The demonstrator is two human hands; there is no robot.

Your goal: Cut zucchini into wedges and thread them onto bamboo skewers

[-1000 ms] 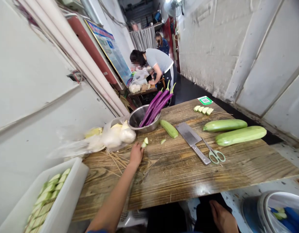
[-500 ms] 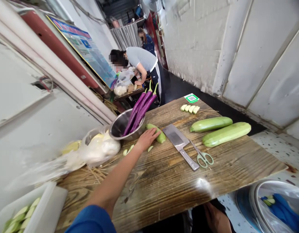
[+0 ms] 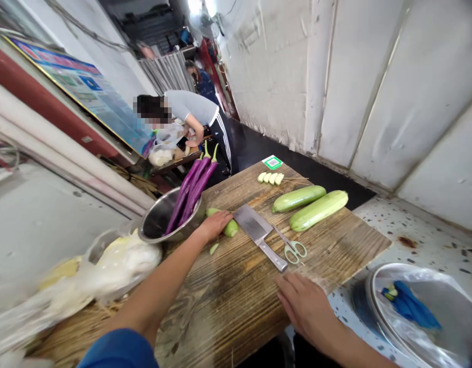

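Left hand [image 3: 216,225] is draped over a short pale-green squash piece [image 3: 231,229] toward the far edge of the brown wooden table [image 3: 236,291], right by the round stainless-steel bowl [image 3: 153,220] of long purple eggplants [image 3: 189,194], and honestly you can't tell if the fingers are clamped on it. Right hand [image 3: 305,301] is empty over the near edge, fingers loosely extended, just short of the broad silver metal cleaver's [image 3: 254,226] handle. Two long, smooth light-green squashes [image 3: 319,210] sit by the right edge.

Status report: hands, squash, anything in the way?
Left hand over cut squash. Right hand open, near knife handle. Scissors beside it, possibly in the way.
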